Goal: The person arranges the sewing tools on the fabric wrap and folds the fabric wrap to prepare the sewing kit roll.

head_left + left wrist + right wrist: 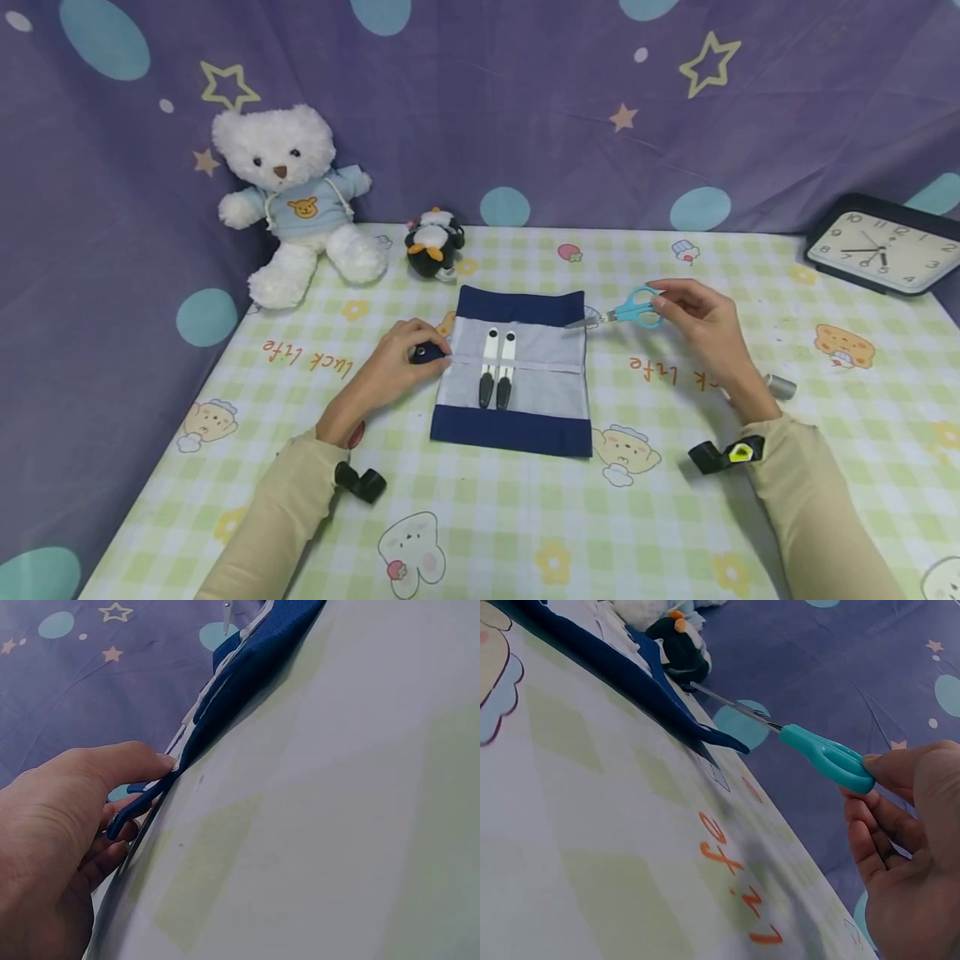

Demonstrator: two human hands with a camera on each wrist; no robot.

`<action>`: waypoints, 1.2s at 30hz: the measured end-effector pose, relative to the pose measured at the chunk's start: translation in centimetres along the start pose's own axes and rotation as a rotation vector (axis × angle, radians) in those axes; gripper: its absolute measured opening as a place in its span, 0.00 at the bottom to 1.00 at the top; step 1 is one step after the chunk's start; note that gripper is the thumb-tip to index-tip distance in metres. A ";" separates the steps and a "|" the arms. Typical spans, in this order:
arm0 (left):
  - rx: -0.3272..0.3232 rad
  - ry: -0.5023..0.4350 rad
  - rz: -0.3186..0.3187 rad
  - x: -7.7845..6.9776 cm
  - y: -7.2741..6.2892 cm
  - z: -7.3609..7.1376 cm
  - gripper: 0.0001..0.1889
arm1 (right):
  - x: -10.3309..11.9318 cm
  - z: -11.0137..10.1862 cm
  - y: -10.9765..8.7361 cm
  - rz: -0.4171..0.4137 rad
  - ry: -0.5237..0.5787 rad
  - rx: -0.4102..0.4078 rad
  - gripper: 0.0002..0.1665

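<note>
A navy and pale grey cloth pouch (532, 392) lies unfolded on the table, with a thin band across its middle. Two slim white tools with black ends (491, 367) are tucked side by side under that band. My left hand (397, 358) pinches the pouch's left edge by a navy tab (427, 352) with a snap; the left wrist view shows thumb and fingers on the cloth (247, 690). My right hand (701, 321) holds small scissors (636, 308) by their light blue handles. Their blades point left over the pouch's upper right part, raised above the cloth in the right wrist view.
A grey thread spool (781, 386) lies beside my right wrist. Something red (356, 435) is partly hidden by my left wrist. At the back sit a white teddy bear (303, 200) and a penguin plush (433, 243). A black-framed clock (885, 246) stands back right.
</note>
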State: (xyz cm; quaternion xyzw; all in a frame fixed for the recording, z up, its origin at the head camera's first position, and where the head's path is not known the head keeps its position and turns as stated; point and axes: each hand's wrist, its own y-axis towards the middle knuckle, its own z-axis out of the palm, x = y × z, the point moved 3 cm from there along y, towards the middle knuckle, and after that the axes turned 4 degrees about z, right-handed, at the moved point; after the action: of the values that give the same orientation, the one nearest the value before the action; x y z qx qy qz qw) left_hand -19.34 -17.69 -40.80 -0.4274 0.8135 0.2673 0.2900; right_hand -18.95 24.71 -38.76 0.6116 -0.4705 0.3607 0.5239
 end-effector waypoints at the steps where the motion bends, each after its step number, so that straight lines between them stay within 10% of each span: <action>1: 0.001 0.000 -0.001 0.0 0.0 0.0 0.03 | 0.0 0.2 0.1 0.000 0.008 0.012 0.15; 36: 0.000 0.000 -0.004 0.0 0.0 0.0 0.03 | -0.3 5.6 2.0 0.107 -0.069 0.236 0.17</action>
State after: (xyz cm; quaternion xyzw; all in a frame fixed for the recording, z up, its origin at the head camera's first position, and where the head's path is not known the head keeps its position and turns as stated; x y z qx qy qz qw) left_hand -19.32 -17.67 -40.80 -0.4290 0.8127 0.2669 0.2903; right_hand -21.25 19.30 -39.48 0.6550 -0.4747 0.4196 0.4118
